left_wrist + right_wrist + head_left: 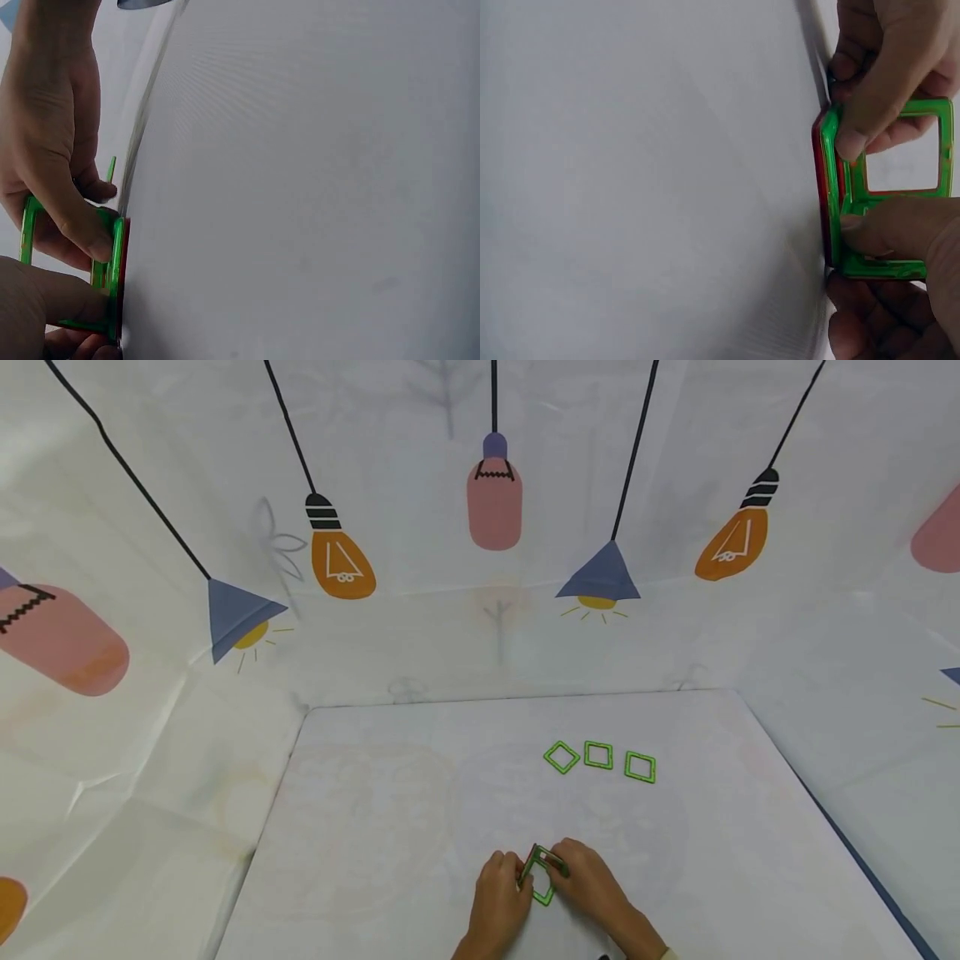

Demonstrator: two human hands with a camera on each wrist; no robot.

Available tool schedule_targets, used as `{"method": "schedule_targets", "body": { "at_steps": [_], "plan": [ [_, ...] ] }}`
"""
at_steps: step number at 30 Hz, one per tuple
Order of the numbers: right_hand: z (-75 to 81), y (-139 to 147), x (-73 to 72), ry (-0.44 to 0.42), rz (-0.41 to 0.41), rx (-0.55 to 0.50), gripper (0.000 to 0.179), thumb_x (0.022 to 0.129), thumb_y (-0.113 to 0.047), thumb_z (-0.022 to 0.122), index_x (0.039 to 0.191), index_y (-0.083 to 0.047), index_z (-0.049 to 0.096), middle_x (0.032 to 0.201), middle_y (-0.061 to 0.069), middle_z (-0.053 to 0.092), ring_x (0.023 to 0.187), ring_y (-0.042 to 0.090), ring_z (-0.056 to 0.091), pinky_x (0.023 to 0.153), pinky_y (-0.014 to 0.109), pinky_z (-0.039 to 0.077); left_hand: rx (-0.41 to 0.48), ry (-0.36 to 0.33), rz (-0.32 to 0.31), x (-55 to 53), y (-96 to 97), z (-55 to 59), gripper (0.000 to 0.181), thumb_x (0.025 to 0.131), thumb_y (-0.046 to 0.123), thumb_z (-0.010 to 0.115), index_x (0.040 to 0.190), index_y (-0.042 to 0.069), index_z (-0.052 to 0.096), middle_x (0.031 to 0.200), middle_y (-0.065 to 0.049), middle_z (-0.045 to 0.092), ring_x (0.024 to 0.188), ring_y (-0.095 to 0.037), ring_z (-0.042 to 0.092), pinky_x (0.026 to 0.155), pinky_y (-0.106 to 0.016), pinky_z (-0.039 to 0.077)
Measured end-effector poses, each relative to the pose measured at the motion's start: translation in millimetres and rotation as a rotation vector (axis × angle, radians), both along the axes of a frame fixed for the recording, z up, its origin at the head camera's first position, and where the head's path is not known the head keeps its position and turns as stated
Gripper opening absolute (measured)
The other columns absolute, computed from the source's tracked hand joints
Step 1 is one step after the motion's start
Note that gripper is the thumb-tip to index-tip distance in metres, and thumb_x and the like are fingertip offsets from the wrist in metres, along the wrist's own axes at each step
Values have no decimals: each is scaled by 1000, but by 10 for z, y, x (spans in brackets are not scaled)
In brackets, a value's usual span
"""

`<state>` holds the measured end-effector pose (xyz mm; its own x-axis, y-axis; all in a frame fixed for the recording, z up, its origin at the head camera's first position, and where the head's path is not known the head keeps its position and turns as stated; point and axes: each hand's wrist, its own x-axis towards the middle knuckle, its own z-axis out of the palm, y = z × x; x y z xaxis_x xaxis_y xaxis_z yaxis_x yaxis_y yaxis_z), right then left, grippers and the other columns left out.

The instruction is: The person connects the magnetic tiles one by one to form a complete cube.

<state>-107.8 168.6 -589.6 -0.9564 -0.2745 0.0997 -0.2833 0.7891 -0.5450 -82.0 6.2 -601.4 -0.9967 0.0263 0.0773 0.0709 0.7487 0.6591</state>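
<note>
Toward six o'clock on the table [360,827], pinching upright green frames [946,150] against a flat frame [829,180] with the fingers of left hand [498,897] and right hand [594,881], facing three loose squares [598,744] toward one o'clock. Could topple if released unevenly, or slip out of line if squeezed too hard.

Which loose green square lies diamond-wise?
The leftmost square: its corners point up and down in the head view; the middle square and right square lie nearly straight.
</note>
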Motion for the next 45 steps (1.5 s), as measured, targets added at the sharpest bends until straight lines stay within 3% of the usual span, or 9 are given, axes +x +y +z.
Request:
{"method": "schedule_targets", "body": {
  "at_steps": [4, 8, 13, 17, 25, 31, 35, 40, 45],
  "plan": [
    [16, 30, -26, -14, 29, 44, 14, 78, -8, 82, 81, -16, 71, 73, -13, 60, 66, -3, 46, 59, 22, 46, 69, -8, -120, 52, -108, -15, 36, 82, 31, 82, 107, 8, 70, 87, 8, 50, 73, 2, 41, 62, -17, 40],
    [19, 61, -59, -2, 79, 33, 13, 79, -8, 81, 82, -15, 71, 73, -12, 59, 65, -3, 43, 58, 21, 43, 234, 32, -292, 39, -319, -26, 50, 96, 35, 66, 131, 1, 62, 106, -1, 61, 85, 1, 52, 72, -18, 50],
    [-9, 101, -103, 23, 145, 21, 11, 81, -8, 80, 83, -13, 71, 73, -12, 59, 66, -4, 43, 57, 21, 43, 353, 104, -374, -71, -514, -47, 32, 106, 13, 47, 131, -2, 61, 112, -10, 69, 92, -4, 63, 80, -24, 56],
    [-4, 141, -141, 7, 204, 23, 11, 81, -9, 80, 86, -14, 72, 77, -12, 62, 70, -4, 49, 61, 23, 48, 324, 128, -396, -188, -540, -79, 27, 102, 8, 55, 126, 2, 65, 112, -8, 72, 93, -9, 68, 80, -23, 57],
    [49, 183, -249, -71, 342, 24, 9, 85, -10, 77, 91, -14, 71, 83, -12, 64, 77, -3, 54, 69, 26, 52, 408, 5, -507, -353, -438, -77, 30, 98, 14, 62, 127, 8, 66, 121, -7, 71, 107, -14, 68, 92, -26, 56],
    [20, 195, -310, -32, 414, -15, 6, 87, -12, 76, 88, -15, 72, 82, -13, 63, 76, -4, 53, 67, 22, 51, 411, -15, -488, -372, -391, -105, 23, 98, 15, 62, 118, 11, 71, 111, -2, 75, 102, -6, 68, 87, -24, 57],
    [0, 227, -319, -25, 392, -30, 8, 87, -15, 77, 92, -17, 72, 86, -13, 63, 80, -3, 56, 71, 23, 53, 421, 10, -460, -367, -394, -124, 19, 97, 14, 64, 114, 12, 74, 107, -2, 76, 98, -5, 69, 84, -23, 57],
    [4, 336, -331, -77, 350, -65, 18, 86, -23, 79, 102, -21, 70, 95, -15, 64, 88, -2, 58, 78, 25, 54, 416, 42, -428, -333, -423, -136, 19, 95, 15, 67, 112, 12, 74, 105, -1, 76, 95, -4, 69, 82, -23, 57],
    [40, 518, -405, -121, 363, -118, 29, 89, -37, 74, 110, -18, 68, 97, -12, 64, 86, 0, 57, 75, 22, 53, 400, 41, -397, -279, -462, -127, 18, 93, 18, 69, 110, 13, 75, 104, 1, 76, 95, -4, 68, 82, -24, 57]
  ]
}}
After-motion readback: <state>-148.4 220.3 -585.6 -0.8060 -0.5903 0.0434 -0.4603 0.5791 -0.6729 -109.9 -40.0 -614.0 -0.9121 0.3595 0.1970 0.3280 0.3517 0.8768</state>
